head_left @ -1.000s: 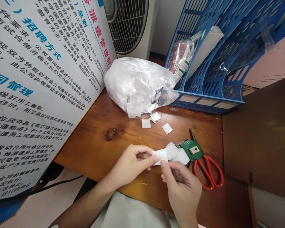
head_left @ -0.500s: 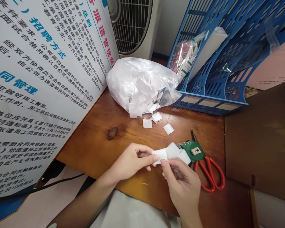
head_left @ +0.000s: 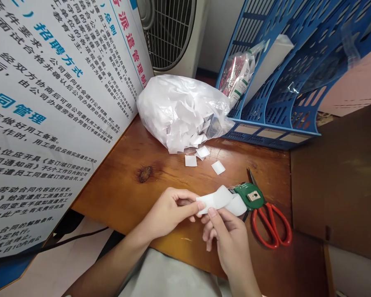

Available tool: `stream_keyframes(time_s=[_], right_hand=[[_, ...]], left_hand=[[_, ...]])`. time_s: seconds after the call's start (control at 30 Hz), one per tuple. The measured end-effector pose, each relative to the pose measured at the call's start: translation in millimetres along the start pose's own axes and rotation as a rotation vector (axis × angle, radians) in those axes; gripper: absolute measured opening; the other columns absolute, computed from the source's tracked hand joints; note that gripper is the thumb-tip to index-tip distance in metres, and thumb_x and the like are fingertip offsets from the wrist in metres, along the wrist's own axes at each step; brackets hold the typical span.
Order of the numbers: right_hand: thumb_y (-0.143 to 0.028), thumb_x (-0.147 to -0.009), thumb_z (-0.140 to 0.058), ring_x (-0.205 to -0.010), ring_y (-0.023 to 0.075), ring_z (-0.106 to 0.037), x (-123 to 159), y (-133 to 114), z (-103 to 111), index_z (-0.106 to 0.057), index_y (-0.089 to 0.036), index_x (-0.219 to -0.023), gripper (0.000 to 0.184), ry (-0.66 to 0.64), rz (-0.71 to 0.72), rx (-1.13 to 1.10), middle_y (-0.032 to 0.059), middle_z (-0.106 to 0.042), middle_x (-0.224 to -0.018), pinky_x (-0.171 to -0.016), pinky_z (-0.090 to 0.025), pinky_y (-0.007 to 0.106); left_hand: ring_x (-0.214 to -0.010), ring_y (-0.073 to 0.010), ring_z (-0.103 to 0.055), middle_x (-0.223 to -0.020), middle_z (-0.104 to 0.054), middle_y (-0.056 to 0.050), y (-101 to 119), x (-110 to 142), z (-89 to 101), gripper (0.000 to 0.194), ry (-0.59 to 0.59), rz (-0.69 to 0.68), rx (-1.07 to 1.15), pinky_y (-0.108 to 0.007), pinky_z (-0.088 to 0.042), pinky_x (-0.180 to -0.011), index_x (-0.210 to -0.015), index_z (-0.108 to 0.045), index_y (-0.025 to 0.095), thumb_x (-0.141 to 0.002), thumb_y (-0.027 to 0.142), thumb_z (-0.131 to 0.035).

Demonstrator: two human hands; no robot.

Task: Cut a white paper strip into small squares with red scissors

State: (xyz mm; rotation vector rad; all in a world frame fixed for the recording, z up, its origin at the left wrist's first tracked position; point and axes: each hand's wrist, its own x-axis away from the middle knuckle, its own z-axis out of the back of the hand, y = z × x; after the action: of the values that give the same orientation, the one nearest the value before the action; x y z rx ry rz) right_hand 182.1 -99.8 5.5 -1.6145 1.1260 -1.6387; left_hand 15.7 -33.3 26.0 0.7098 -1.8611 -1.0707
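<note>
The left hand (head_left: pixel 170 212) pinches the near-left end of a white strip (head_left: pixel 217 199) between thumb and fingers. The right hand (head_left: pixel 230 237) sets its thumb at the strip's lower edge; whether it pinches, I cannot tell. A loose pinch could let the strip slip or skew, since its far part overlaps another white piece (head_left: pixel 238 205). It lies over the table (head_left: pixel 170 177), its long axis slanting up and rightward, toward the tape measure (head_left: pixel 250 194) and scissors (head_left: pixel 268 208).
</note>
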Motion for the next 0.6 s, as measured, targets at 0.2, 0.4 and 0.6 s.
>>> stream_keyframes(time_s=[0.2, 0.4, 0.6], right_hand=[[-0.040, -0.083, -0.078, -0.049, 0.0096, -0.052, -3.1, 9.6, -7.4, -0.064, -0.016, -0.078, 0.029, 0.085, 0.092, -0.222, 0.0004, -0.060, -0.063, -0.039, -0.043, 0.020], [-0.038, -0.086, -0.075, -0.051, 0.0105, -0.055, -9.5, 15.7, -0.6, -0.066, -0.016, -0.081, 0.024, 0.037, 0.124, -0.164, 0.0010, -0.063, -0.065, -0.041, -0.044, 0.020], [-0.051, -0.090, -0.066, -0.042, 0.0112, -0.052, 8.0, -8.6, 3.0, -0.070, -0.016, -0.084, 0.035, 0.002, 0.092, 0.202, 0.0015, -0.061, -0.057, -0.039, -0.042, 0.022]], left_hand=[[-0.069, -0.0131, -0.066, -0.081, -0.074, -0.006, -2.5, -0.6, 0.9, 0.021, -0.020, 0.050, 0.059, -0.021, -0.058, -0.065, -0.095, -0.082, 0.013, -0.084, 0.031, -0.078], [-0.071, -0.0156, -0.071, -0.077, -0.075, -0.008, -4.1, -5.7, 3.4, 0.029, -0.043, 0.151, 0.115, -0.021, -0.060, -0.064, -0.097, -0.081, 0.012, -0.079, 0.035, -0.084], [-0.070, -0.0145, -0.069, -0.080, -0.077, -0.008, -4.6, -5.7, 1.9, 0.030, 0.030, 0.067, -0.060, -0.022, -0.058, -0.066, -0.103, -0.081, 0.012, -0.086, 0.036, -0.077]])
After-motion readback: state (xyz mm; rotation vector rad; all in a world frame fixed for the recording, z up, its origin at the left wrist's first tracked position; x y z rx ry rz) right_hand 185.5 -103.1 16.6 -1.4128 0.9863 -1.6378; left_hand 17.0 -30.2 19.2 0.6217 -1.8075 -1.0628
